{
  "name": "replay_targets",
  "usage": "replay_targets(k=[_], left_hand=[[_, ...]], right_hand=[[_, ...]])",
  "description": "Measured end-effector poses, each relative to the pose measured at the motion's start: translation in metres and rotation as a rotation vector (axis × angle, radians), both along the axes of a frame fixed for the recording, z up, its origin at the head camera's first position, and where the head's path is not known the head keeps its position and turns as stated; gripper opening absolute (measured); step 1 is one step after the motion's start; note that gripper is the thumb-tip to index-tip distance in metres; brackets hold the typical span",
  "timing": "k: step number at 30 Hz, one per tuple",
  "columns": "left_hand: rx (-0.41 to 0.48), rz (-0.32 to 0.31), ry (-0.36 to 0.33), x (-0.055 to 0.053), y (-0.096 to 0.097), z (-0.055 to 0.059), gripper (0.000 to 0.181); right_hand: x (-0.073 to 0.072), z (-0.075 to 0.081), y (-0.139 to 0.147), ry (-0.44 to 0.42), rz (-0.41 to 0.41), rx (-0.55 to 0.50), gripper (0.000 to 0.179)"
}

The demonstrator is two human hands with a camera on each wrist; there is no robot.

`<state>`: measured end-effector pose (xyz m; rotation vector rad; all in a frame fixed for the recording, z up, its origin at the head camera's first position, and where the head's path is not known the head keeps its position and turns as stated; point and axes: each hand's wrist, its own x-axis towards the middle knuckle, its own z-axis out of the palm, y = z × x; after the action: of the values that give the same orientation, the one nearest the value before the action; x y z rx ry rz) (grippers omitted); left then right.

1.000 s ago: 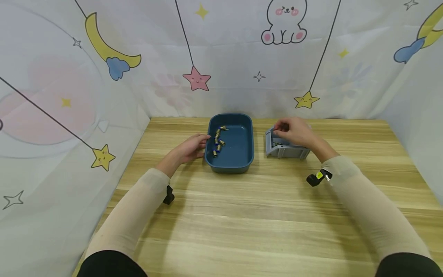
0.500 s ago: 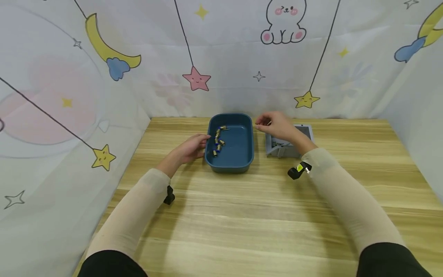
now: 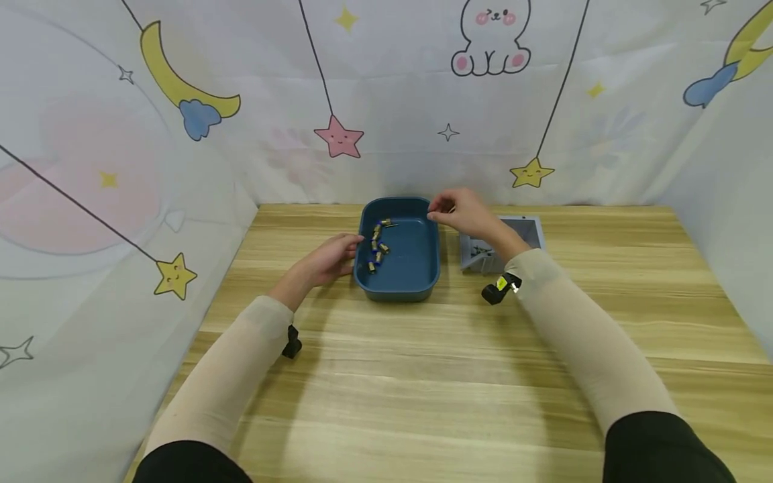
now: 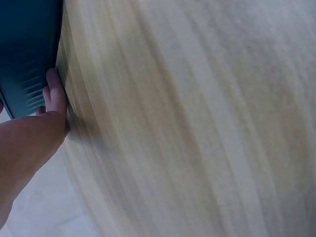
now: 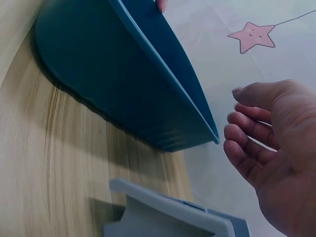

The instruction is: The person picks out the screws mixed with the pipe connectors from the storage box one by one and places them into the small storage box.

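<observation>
A deep blue plastic tub (image 3: 395,295) stands on the table, with several small brass fittings (image 3: 378,243) with blue parts along its left side. A thin pin shows by the farthest one. My left hand (image 3: 329,260) holds the tub's left wall, thumb over the rim and fingers along the outside, as the left wrist view shows with the fingers (image 4: 57,96). My right hand (image 3: 465,213) hovers by the tub's far right corner, fingers curled and thumb near the index. In the right wrist view the thumb hides the index tip, so I cannot tell whether something small is pinched.
A grey open-fronted parts bin (image 3: 531,231) stands right of the tub, partly under my right forearm, with small greenish pieces (image 3: 480,251) inside. A printed white cloth (image 3: 398,87) hangs behind the wooden table (image 3: 392,376).
My right hand has moved left from above the grey bin to the tub's far right corner. My left hand stays on the tub, and the fittings lie as before.
</observation>
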<state>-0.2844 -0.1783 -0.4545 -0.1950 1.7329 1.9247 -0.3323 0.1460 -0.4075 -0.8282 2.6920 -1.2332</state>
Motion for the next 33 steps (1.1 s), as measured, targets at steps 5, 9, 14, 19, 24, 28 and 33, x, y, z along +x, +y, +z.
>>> replay_targets(k=[5, 9, 14, 19, 24, 28, 33], left_hand=[[-0.007, 0.000, 0.001, 0.002, 0.000, 0.001, 0.045], [-0.012, 0.002, 0.004, 0.002, 0.000, 0.001, 0.046], [-0.019, -0.004, 0.003, 0.003, 0.000, 0.001, 0.048], [-0.030, -0.004, -0.001, 0.003, -0.001, 0.001, 0.051], [-0.017, -0.002, 0.001, 0.001, -0.002, -0.001, 0.050], [-0.009, 0.005, 0.000, 0.000, -0.002, -0.001, 0.048], [-0.022, -0.009, 0.005, 0.000, 0.000, 0.000, 0.048]], right_hand=[[-0.004, 0.000, -0.009, -0.019, 0.001, -0.029, 0.018], [-0.005, 0.001, -0.015, -0.026, 0.004, -0.053, 0.019], [-0.008, -0.002, -0.023, -0.039, 0.020, -0.046, 0.020], [-0.009, -0.005, -0.030, -0.051, 0.023, -0.045, 0.021], [-0.008, -0.004, -0.036, -0.047, 0.030, -0.038, 0.020], [-0.009, -0.004, -0.040, -0.048, 0.037, -0.031, 0.021], [-0.009, -0.006, -0.045, -0.047, 0.025, -0.025, 0.020]])
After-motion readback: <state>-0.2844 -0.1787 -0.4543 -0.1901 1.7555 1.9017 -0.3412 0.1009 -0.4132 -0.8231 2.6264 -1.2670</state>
